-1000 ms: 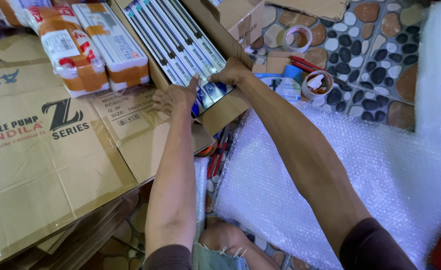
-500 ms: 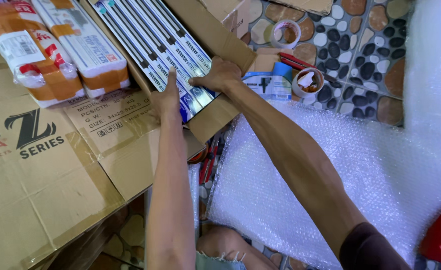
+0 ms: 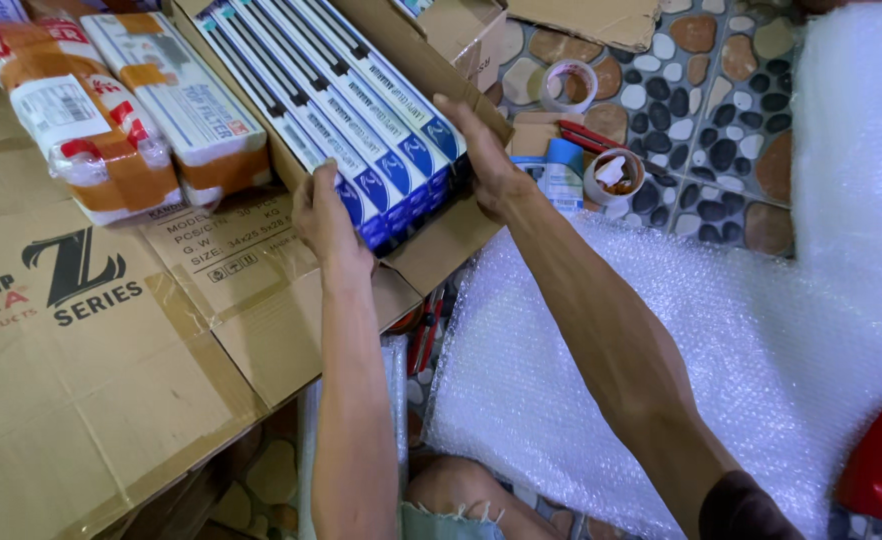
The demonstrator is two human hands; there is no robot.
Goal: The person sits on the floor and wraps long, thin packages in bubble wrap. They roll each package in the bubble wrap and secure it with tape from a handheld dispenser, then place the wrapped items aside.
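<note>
Both hands, left hand (image 3: 323, 215) and right hand (image 3: 481, 160), now clamp the ends of the long boxes (image 3: 351, 110), upper centre, vs only resting 1 s ago

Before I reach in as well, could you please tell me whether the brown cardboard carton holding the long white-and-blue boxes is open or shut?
Open: the brown cardboard carton's flaps are folded outward, and the long white-and-blue boxes lie exposed between the left hand and right hand.

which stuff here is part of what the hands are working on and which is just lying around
In hand:
- left hand and right hand gripping the row of long blue-and-white boxes
- open cardboard carton holding them

Lying about:
- tape roll
- bubble wrap
- wrapped orange-banded packages
- flat cardboard
</note>
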